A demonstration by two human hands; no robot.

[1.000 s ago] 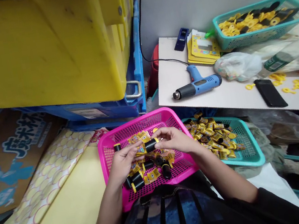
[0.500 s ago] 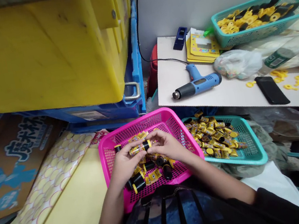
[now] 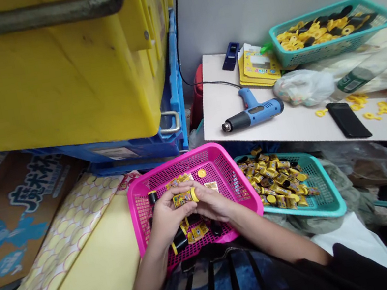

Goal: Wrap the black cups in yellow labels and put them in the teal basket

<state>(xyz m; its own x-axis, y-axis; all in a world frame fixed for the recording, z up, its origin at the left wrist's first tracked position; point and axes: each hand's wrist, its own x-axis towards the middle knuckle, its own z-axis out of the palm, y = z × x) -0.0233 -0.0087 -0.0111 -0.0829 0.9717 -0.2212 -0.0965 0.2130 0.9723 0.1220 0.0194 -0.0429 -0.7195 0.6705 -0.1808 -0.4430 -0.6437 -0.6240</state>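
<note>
Both my hands meet over a pink basket (image 3: 240, 184) on my lap. My left hand (image 3: 166, 215) and my right hand (image 3: 212, 204) pinch the two ends of one small roll with a yellow printed label (image 3: 184, 197). Their fingers are closed on it. Under the hands, in the pink basket, lie several black rolls with yellow caps (image 3: 179, 241), loose yellow labels (image 3: 198, 230) and a yellow cap (image 3: 202, 173). Right of it a teal basket (image 3: 328, 196) holds several labelled rolls (image 3: 276, 178).
A white table (image 3: 298, 121) at the right carries a blue heat gun (image 3: 251, 113), a phone (image 3: 347, 120), a plastic bag (image 3: 304, 87), yellow cards (image 3: 258, 64) and a second teal basket (image 3: 336, 44) of yellow and black parts. Yellow crate (image 3: 54, 74) on blue crate (image 3: 176, 133) at the left, sticker sheet (image 3: 62, 233) below.
The black roll held between my hands is now covered by the yellow label. Both hands have drawn closer together and lower into the pink basket.
</note>
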